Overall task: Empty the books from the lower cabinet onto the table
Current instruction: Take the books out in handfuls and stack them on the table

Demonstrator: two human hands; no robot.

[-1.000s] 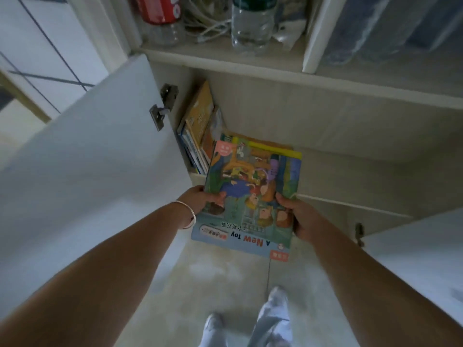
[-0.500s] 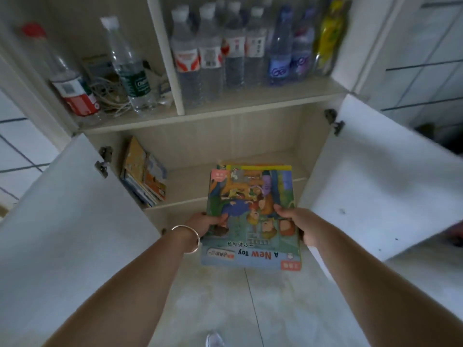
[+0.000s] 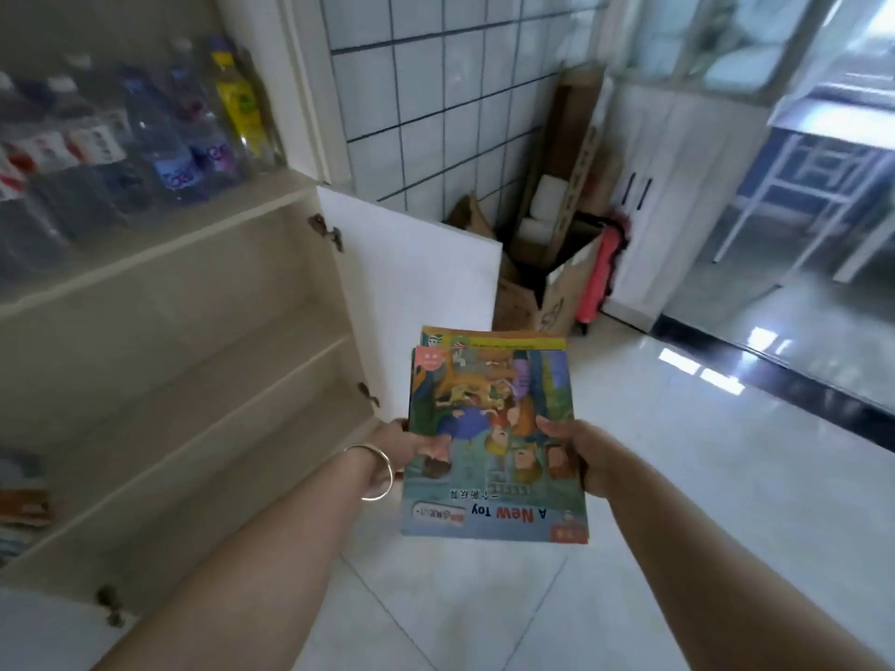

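While the lower cabinet point(image 3: 203, 380) runs off the left edge, a blurred pile of books point(image 3: 22, 506) on its shelf is cut off there and hard to read. Right of its open door point(image 3: 411, 302), over the floor, the left hand point(image 3: 409, 452) and right hand point(image 3: 576, 457) each clamp a side of a thin stack of picture books point(image 3: 494, 443). Its top cover, upside down, reads "A New Toy".

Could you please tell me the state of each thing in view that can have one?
Stack of books: held flat in the air over the floor, clear of the cabinet.
Left hand: grips the stack's left edge.
Right hand: grips the stack's right edge.
Right cabinet door: swung open.
Remaining books: still on the lower shelf, at the left edge of view.
Bottles: upright on the upper shelf.
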